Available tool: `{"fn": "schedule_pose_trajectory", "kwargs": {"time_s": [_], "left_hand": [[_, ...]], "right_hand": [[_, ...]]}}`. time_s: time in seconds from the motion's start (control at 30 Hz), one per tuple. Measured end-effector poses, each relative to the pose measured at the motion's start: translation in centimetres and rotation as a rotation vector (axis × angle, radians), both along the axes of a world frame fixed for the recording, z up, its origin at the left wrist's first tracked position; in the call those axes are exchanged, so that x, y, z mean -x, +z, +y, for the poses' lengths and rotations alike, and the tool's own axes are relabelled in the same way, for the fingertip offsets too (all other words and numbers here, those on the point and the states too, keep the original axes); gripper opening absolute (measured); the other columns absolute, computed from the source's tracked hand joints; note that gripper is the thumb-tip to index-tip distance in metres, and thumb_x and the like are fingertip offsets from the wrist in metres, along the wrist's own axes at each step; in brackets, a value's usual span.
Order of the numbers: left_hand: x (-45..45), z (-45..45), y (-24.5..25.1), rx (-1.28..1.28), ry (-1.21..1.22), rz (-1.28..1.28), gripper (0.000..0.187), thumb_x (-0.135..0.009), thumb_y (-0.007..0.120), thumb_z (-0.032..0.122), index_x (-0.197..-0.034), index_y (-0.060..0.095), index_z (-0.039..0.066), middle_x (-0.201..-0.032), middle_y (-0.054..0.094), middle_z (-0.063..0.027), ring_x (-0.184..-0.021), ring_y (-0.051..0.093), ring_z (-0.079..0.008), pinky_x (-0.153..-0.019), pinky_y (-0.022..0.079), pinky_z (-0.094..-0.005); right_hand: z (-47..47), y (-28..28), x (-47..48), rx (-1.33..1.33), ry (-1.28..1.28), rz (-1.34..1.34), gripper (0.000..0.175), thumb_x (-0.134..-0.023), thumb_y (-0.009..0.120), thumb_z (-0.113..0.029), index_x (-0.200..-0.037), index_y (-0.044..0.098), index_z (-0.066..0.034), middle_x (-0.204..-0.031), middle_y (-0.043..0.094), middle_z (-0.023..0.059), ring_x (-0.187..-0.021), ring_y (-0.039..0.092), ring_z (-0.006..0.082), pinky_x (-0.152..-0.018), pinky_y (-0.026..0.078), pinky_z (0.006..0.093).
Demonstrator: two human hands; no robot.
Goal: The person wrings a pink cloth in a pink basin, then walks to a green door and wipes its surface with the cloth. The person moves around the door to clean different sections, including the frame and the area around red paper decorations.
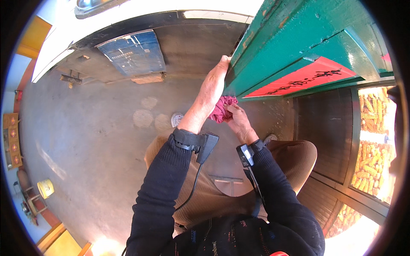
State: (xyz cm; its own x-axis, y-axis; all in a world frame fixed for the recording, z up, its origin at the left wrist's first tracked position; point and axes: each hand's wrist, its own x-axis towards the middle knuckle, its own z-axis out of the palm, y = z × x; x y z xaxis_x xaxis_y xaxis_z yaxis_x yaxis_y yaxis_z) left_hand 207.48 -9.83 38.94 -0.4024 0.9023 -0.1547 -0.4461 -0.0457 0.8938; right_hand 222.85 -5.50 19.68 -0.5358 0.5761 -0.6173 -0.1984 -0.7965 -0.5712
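My left hand (213,84) is against the lower free edge of a green painted wooden door (275,54), thumb along the edge. Its fingers are hidden, apparently wrapped around the door's far side. Close below it, my right hand (238,119) grips a bunched magenta cloth (220,110). The cloth touches the door's bottom corner and partly passes behind my left hand. A red paper strip (301,80) with black brushed writing is stuck to the door panel. Both wrists carry black strapped devices.
A low wooden stool (227,180) shows between my knees. A torn blue sheet (134,52) covers part of the dark counter front, with a brick (148,77) below. At left stands a yellow bucket (45,188). Corn cobs (370,160) are stacked beyond the door frame (351,137).
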Motion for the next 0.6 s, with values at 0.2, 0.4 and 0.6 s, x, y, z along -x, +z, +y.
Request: {"fn": "schedule_pose_trajectory", "kwargs": {"time_s": [0.2,0.4,0.6], "left_hand": [[-0.1,0.2,-0.2,0.022,0.029,-0.025,0.067,-0.108,0.043,0.053,-0.144,0.054,-0.002,-0.152,0.049,-0.0136,-0.143,0.04,-0.0207,-0.122,0.024,-0.0342],[0.4,0.2,-1.0,-0.069,-0.05,0.087,0.066,-0.109,0.033,0.057,-0.134,0.06,0.002,-0.132,0.061,-0.0065,-0.123,0.051,-0.0148,-0.11,0.036,-0.0299],[0.5,0.5,-1.0,-0.129,0.008,0.27,0.054,-0.113,0.025,0.046,-0.126,0.06,0.007,-0.121,0.062,-0.0129,-0.118,0.057,-0.0265,-0.106,0.041,-0.0367]], "right_hand": [[0.7,-3.5,1.2,-0.008,0.097,-0.208,0.027,-0.089,0.068,-0.002,-0.116,0.064,-0.0021,-0.102,0.073,0.0123,-0.089,0.073,0.024,-0.069,0.06,0.0398],[0.3,-15.5,5.7,-0.021,0.051,-0.382,0.031,-0.089,0.068,-0.004,-0.119,0.063,-0.0033,-0.107,0.072,0.0127,-0.094,0.073,0.0264,-0.072,0.059,0.046],[0.1,-21.9,7.2,0.094,0.052,-0.233,0.03,-0.091,0.064,-0.003,-0.121,0.062,-0.0028,-0.11,0.071,0.0143,-0.097,0.072,0.0286,-0.076,0.059,0.0486]]}}
